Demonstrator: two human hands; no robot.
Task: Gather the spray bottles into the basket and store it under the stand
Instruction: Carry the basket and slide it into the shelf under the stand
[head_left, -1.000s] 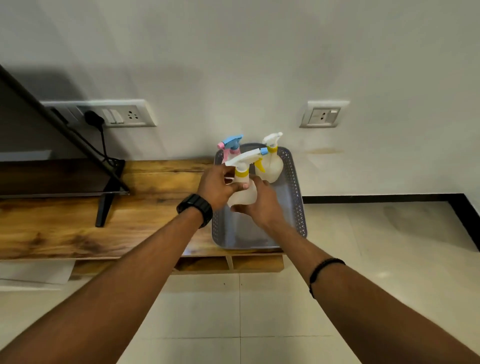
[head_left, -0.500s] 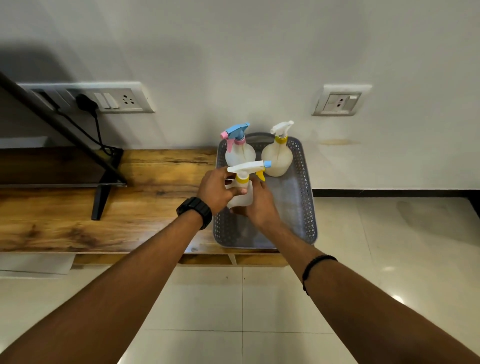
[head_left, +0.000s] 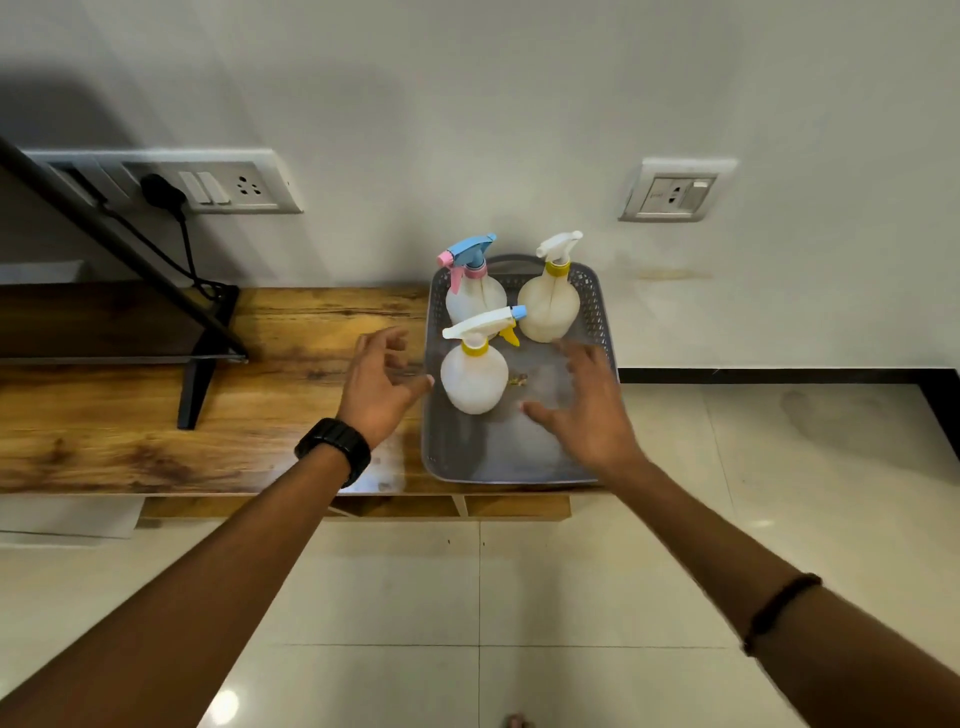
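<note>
A grey perforated basket sits on the right end of the wooden stand. Three spray bottles stand upright inside it: one with a blue and pink trigger at the back left, a cream one with a white trigger at the back right, and a white one with a yellow collar in front. My left hand hovers open just left of the basket. Over the basket's right side, my right hand is open, fingers spread. Neither hand touches a bottle.
A black TV leg and screen edge stand on the stand at left. Wall sockets with a plugged black cable are behind. Open shelf compartments show under the stand top. Tiled floor lies below.
Both hands have let go of the front white bottle, which now stands in the basket, and have drawn apart to either side of it.
</note>
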